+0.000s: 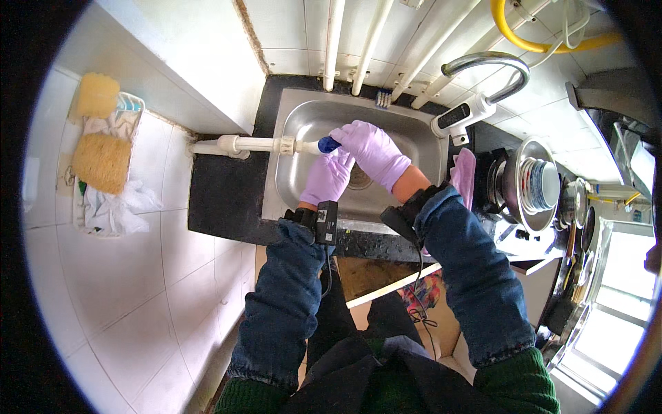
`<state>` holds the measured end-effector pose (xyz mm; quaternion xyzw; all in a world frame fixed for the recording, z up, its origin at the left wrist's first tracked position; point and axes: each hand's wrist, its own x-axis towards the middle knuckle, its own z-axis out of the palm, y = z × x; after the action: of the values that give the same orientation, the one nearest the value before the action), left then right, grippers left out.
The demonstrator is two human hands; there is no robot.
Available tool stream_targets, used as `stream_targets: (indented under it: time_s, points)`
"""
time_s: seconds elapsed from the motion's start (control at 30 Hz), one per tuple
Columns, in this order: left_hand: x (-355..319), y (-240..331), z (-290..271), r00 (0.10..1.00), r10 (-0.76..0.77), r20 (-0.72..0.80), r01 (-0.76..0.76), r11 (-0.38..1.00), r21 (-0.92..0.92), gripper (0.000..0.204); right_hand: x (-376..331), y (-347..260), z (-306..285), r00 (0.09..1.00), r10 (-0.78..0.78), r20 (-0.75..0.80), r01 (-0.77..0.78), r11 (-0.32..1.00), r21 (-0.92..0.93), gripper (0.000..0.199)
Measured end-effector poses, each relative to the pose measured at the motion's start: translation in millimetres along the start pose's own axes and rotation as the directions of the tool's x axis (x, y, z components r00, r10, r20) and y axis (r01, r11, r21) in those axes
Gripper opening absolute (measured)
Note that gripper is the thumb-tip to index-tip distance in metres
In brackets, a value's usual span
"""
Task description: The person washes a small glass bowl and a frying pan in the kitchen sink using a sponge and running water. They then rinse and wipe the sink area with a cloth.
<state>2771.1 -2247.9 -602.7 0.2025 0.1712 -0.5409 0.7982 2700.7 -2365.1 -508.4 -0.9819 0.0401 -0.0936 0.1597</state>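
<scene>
Both of my hands wear lilac gloves and meet over the steel sink. A white pipe comes in from the left wall and reaches over the basin, with a white fitting and a small blue piece at its end. My right hand has its fingers closed on the blue piece from above and the right. Just below, my left hand is closed, its fingertips close against the right hand's; what they grip is hidden. The drain shows partly behind the hands.
A curved faucet stands at the sink's back right. Beside it lie a pink cloth and a metal basin of stacked bowls. Vertical white pipes run behind. A wall rack with sponges hangs at left. Cabled devices sit on my wrists.
</scene>
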Motion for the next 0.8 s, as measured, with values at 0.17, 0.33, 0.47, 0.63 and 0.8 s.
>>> stream_targets:
  time_s: [0.17, 0.33, 0.47, 0.63, 0.8]
  points:
    - [10, -1, -15, 0.868, -0.079, 0.490, 0.081, 0.997, 0.016, 0.029, -24, -13, 49, 0.801, 0.598, -0.037, -0.400, 0.580, 0.709, 0.055]
    - [15, -5, -32, 0.996, -0.087, -0.016, 0.088, 0.942, 0.323, 0.047, -35, -47, 114, 0.708, 0.612, 0.353, 0.134, -0.607, 0.783, 0.050]
    - [27, 3, -42, 0.949, -0.203, 0.240, 0.164, 0.971, 0.174, 0.042, -40, -53, 137, 0.622, 0.764, 0.174, -0.167, -0.088, 0.982, 0.034]
    - [20, -7, -40, 0.974, 0.024, -0.227, 0.065, 0.925, 0.376, 0.037, -25, -24, 144, 0.854, 0.480, -0.201, -0.436, 0.871, 0.228, 0.016]
    - [8, -12, -37, 0.957, 0.022, -0.290, 0.138, 0.844, 0.518, 0.055, -22, -33, 144, 0.579, 0.739, 0.345, -0.075, -0.373, 0.925, 0.025]
